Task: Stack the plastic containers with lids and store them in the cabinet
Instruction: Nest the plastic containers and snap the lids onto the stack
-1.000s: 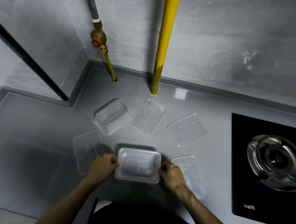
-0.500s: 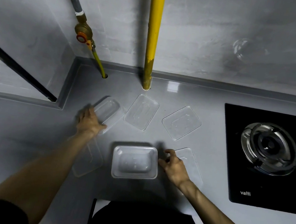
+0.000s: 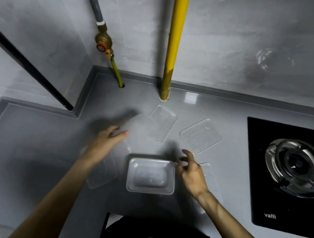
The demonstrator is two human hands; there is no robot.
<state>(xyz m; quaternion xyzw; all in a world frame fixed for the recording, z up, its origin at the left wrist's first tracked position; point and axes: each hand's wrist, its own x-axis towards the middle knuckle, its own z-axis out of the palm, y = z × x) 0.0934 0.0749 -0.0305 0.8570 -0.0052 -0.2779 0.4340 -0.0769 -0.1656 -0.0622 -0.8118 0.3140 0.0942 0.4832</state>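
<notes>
Plastic everywhere: a clear rectangular plastic container w/ rounded corners (image 3: 151, 176) sits upright on the glossy grey worktop (image 3: 29, 142), near the front edge, directly ahead of the person. Around it lie thin clear flat rectangular lids: one (image 3: 162, 123) far-centre, one (image 3: 200, 137) far-right, one (image 3: 209, 177) just right of the container, partly under the right wrist, one (image 3: 105, 174) just left, partly under the left forearm. All see-through, edges faint.

Left hand (image 3: 107, 139) hovers far-left of the container; motion blur, grip looks loosely spread, a blurred clear item (image 3: 130, 135) at the fingertips, contact can't tell. Right hand (image 3: 191, 172) is just beside the container's right rim, grip spread, fingers curled, pinching nothing.

Worktop is smooth, reflective, L-shaped w/ a raised lip at the back. Black glass gas hob w/ steel burner (image 3: 293, 168) at right. Walls are mottled grey. A yellow vertical pipe (image 3: 174, 41) and a grey pipe w/ brass valve (image 3: 102, 40) pass into the worktop.
</notes>
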